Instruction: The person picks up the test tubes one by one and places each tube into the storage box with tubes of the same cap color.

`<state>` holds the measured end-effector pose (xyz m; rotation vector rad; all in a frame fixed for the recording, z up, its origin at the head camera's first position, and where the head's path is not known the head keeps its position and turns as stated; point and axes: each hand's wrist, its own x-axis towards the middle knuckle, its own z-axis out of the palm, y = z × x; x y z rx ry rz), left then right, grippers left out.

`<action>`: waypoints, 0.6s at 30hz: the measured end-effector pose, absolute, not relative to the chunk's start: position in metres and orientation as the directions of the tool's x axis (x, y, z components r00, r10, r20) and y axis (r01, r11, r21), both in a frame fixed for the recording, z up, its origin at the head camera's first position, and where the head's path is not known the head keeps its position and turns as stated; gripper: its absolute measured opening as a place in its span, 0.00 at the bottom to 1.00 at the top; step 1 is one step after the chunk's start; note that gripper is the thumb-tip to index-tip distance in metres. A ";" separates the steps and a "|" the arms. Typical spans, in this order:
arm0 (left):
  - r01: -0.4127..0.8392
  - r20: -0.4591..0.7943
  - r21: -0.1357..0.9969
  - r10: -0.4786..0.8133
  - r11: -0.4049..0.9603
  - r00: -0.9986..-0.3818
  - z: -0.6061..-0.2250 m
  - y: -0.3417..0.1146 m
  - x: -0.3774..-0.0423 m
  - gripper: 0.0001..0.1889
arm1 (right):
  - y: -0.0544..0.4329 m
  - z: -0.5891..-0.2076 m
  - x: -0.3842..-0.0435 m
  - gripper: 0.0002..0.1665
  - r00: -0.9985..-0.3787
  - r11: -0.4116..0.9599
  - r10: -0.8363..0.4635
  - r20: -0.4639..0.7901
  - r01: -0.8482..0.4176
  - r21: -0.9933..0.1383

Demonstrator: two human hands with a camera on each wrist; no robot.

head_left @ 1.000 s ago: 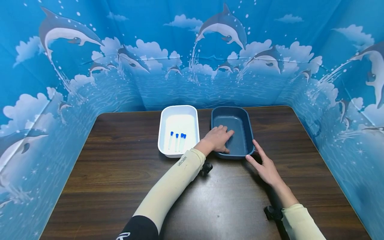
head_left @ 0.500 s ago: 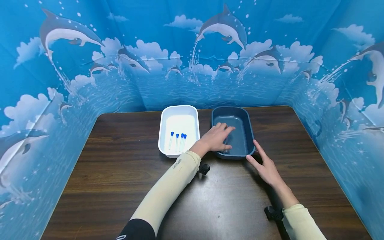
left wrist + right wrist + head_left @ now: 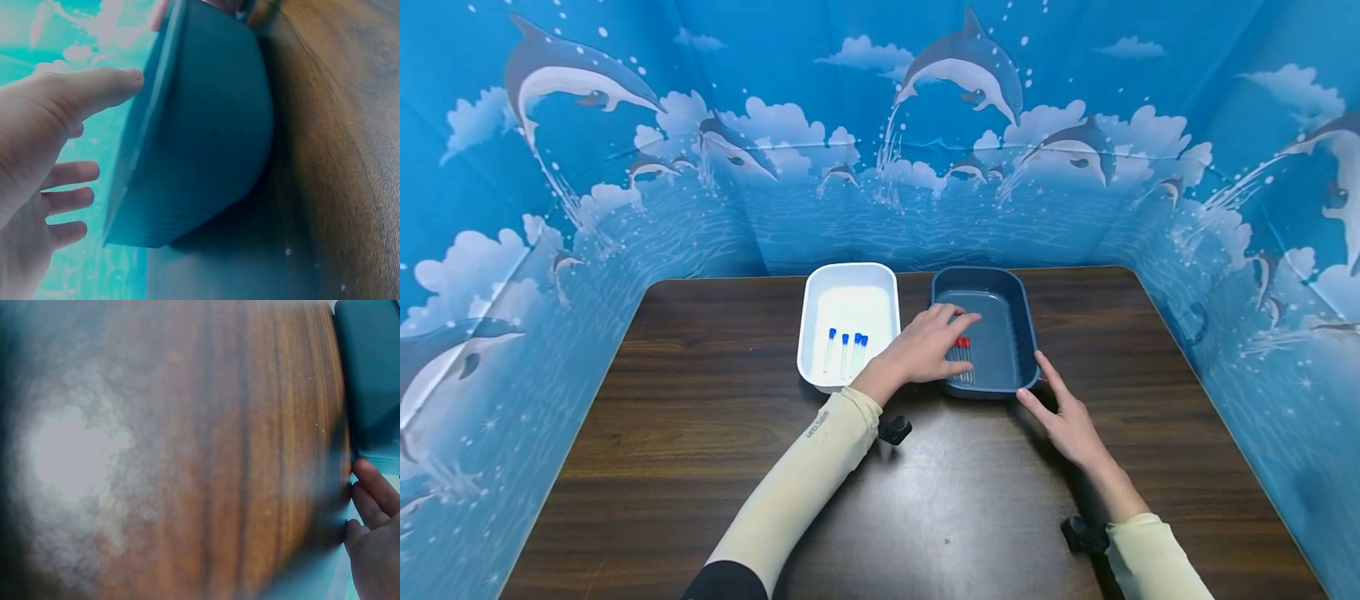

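My left hand point(image 3: 919, 343), fingers spread and holding nothing, is over the left side of a dark blue-grey tray point(image 3: 1000, 367). Under it, several clear tubes with red caps point(image 3: 964, 342) lie side by side in the tray, partly hidden by the hand. In the left wrist view the thumb point(image 3: 103, 87) overlaps the tray's rim, with the other fingers apart. My right hand point(image 3: 1070, 425) rests its thumb and fingertips against the tray's front right corner, fingers fairly straight. In the right wrist view, fingers point(image 3: 377, 487) show beside the tray wall.
To the left stands a white tray point(image 3: 811, 333) holding several clear tubes with blue caps point(image 3: 846, 339). Both trays sit near the back edge of a dark wood table point(image 3: 700, 400). A blue curtain point(image 3: 850, 217) with dolphins hangs around the table's back and sides.
My left hand has drawn left and slightly back from the dark tray's middle, so the red-capped tubes now show beneath it. The right hand stays at the corner.
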<state>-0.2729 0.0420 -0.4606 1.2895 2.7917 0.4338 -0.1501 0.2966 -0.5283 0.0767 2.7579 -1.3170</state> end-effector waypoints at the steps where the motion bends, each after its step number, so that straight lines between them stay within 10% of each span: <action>1: 0.741 0.088 0.264 0.749 0.618 -0.656 -0.459 0.039 -0.271 0.42 | 0.296 -0.529 -0.150 0.44 -0.995 0.628 0.009 -0.098 0.082 -0.774; 18: 0.681 0.233 0.277 0.640 0.678 -0.732 -0.445 -0.074 -0.244 0.42 | 0.297 -0.532 -0.152 0.44 -0.998 0.622 0.006 -0.063 0.053 -0.781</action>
